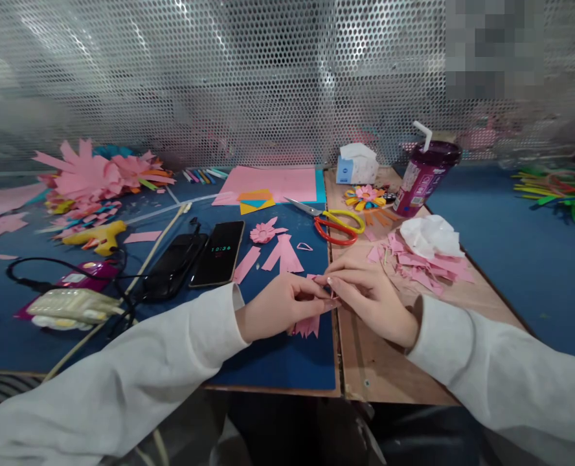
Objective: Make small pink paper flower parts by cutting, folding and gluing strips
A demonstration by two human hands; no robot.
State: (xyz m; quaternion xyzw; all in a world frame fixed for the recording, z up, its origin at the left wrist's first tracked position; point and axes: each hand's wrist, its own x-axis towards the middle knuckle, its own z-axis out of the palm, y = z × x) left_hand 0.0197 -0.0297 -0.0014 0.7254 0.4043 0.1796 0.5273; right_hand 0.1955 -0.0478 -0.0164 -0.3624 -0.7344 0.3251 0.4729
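Small pink paper piece (333,295) between both hands (281,305), fingers nearly closed, pinching it

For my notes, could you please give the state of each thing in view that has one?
Thin pink paper strip: held between left hand and right hand.
Red-yellow-handled metal scissors: blades apparently closed.
Black rectangular phone: screen lit, showing 10:36.
Purple plastic cup: lidded, straw inserted.
Yellow plastic glue gun: lying sideways.
Blue-white tissue pack: tissue protruding.
White paper tissue: crumpled.
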